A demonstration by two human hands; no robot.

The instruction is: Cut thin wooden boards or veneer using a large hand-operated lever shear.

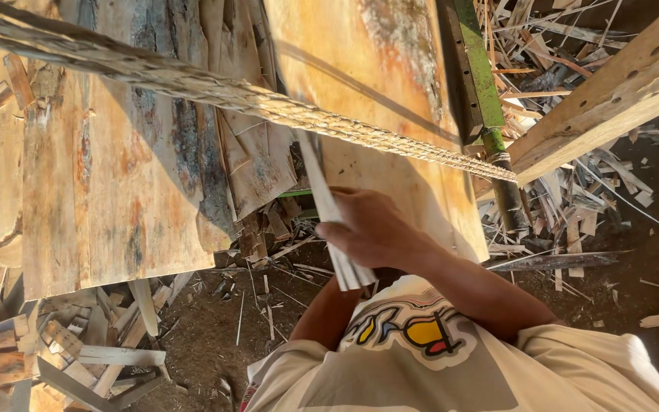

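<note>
My right hand (pixel 379 229) is closed around a narrow pale strip of wood veneer (pixel 322 194), which runs from just under the rope down past my fingers. My right arm comes in from the lower right. My left forearm (pixel 328 313) rises toward the strip's lower end, but the left hand itself is hidden behind the strip and my right hand. A wide orange-brown veneer sheet (pixel 375 84) lies just beyond the hand.
A thick braided rope (pixel 215 90) crosses from upper left to a green metal post (pixel 480 76). A wooden beam (pixel 612 91) slants at upper right. More veneer sheets (pixel 116 175) lie at left. Wood scraps (pixel 573 206) litter the dirt ground (pixel 207 336).
</note>
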